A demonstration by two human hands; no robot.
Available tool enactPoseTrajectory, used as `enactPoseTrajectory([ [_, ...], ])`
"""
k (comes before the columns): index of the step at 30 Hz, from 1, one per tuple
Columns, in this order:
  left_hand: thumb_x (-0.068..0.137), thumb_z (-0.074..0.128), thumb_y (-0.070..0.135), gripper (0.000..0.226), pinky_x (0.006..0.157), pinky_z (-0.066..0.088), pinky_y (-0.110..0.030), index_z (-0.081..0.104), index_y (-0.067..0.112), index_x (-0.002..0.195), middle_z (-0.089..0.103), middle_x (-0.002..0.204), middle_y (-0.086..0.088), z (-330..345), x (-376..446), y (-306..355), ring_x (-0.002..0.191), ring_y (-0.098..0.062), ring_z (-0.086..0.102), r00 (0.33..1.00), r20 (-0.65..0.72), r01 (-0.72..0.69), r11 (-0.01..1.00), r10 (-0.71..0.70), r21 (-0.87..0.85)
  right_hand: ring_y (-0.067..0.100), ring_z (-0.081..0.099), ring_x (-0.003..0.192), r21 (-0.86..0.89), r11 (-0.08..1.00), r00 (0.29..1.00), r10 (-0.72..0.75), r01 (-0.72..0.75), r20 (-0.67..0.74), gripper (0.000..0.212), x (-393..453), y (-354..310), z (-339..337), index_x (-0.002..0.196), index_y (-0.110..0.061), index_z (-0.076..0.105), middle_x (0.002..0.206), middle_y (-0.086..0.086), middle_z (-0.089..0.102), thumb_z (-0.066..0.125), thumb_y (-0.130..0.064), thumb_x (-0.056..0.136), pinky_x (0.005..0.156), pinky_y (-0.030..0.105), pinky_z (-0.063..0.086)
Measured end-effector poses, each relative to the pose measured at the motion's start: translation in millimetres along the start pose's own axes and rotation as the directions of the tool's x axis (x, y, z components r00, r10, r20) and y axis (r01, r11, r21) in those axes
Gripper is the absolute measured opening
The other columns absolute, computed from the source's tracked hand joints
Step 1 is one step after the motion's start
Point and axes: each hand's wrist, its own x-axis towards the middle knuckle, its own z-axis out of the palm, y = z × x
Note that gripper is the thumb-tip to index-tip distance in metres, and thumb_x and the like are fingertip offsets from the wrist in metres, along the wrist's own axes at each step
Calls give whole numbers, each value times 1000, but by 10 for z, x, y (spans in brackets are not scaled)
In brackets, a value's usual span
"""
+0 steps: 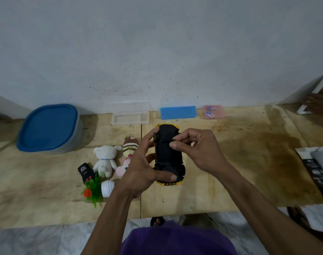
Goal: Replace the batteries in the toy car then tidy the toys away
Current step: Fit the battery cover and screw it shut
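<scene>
The toy car (167, 157) is yellow with a black underside, and it is turned belly-up above the wooden table (249, 162). My left hand (140, 168) grips it from the left, thumb across its near end and fingers over the far end. My right hand (195, 150) pinches at the middle of the black underside with thumb and forefinger; whether it holds a small part I cannot tell. A pink box (213, 112) with small blue items stands by the wall.
Left of the car lie a white plush bear (105, 160), a striped plush (130, 147), a pink plush (122, 167), a black remote (86, 172) and a plastic plant in a white pot (98, 189). A blue-lidded tub (48, 128), a clear case (130, 116) and a blue box (178, 112) stand by the wall.
</scene>
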Motion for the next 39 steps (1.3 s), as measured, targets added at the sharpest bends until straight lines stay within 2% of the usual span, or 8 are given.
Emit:
enactPoseTrajectory([
  [3, 50, 89, -19, 123, 89, 57, -57, 42, 45, 144, 49, 143, 5, 1, -16, -11, 120, -23, 61, 1000, -6, -1, 1000, 1, 1, 1, 54, 82, -304, 947, 991, -125, 105, -49, 13, -58, 38, 36, 92, -28, 75, 82, -18, 67, 80, -32, 81, 71, 12, 40],
  [6, 50, 90, -18, 123, 90, 58, -55, 42, 45, 144, 51, 142, 5, -11, -26, -13, 119, -20, 62, 1000, -12, -3, 1000, 3, 7, 18, 49, 86, -647, 699, 911, -412, 305, -16, 18, -101, 121, 109, 95, -19, 77, 87, -6, 68, 74, -35, 87, 71, 27, 40],
  [10, 49, 91, -17, 123, 91, 57, -56, 43, 48, 142, 50, 141, 8, -39, -27, -9, 119, -23, 60, 1000, -15, 4, 1000, -4, 15, 23, 53, 85, -783, 526, 853, -522, 332, 11, 23, -164, 204, 181, 97, -17, 78, 88, -2, 65, 65, -35, 90, 66, 32, 36],
  [22, 49, 90, -17, 121, 86, 60, -44, 44, 45, 143, 53, 138, 6, -101, -18, -17, 111, -10, 64, 1000, -18, -18, 999, 19, 27, 22, 50, 88, -794, 546, 906, -422, 268, 16, 34, -227, 191, 234, 113, -25, 74, 91, -2, 57, 53, -42, 93, 67, 35, 40],
  [32, 53, 86, -22, 114, 77, 61, -41, 45, 40, 140, 54, 133, -2, 81, 253, -348, 114, -26, 62, 992, 18, 124, 992, -124, -9, 24, 51, 91, -742, 645, 975, -214, 182, 53, 39, -196, 532, 117, 110, -24, 75, 92, -2, 56, 47, -43, 92, 69, 42, 48],
  [36, 45, 89, -10, 114, 81, 62, -45, 44, 40, 138, 51, 134, -3, 233, 434, -532, 114, -28, 60, 977, -26, 212, 977, -212, -4, 8, 55, 78, -462, 886, 989, -30, -41, -145, 20, -60, 953, -151, 105, -19, 75, 88, -4, 64, 60, -27, 95, 76, 20, 46],
  [37, 44, 87, -7, 113, 82, 61, -46, 45, 39, 138, 51, 134, -3, 268, 487, -569, 115, -29, 60, 971, -44, 234, 972, -235, -18, 5, 56, 74, -427, 895, 975, 36, -129, -220, 15, -3, 1092, -245, 102, -18, 75, 87, -4, 67, 63, -21, 94, 73, 10, 42],
  [39, 43, 87, -6, 111, 84, 60, -52, 46, 40, 136, 53, 132, -3, 334, 597, -647, 117, -33, 59, 961, -75, 265, 963, -268, -42, 12, 64, 77, -393, 870, 931, 177, -299, -318, 12, 100, 1392, -415, 95, -18, 75, 88, 0, 72, 64, -15, 92, 71, 13, 43],
])
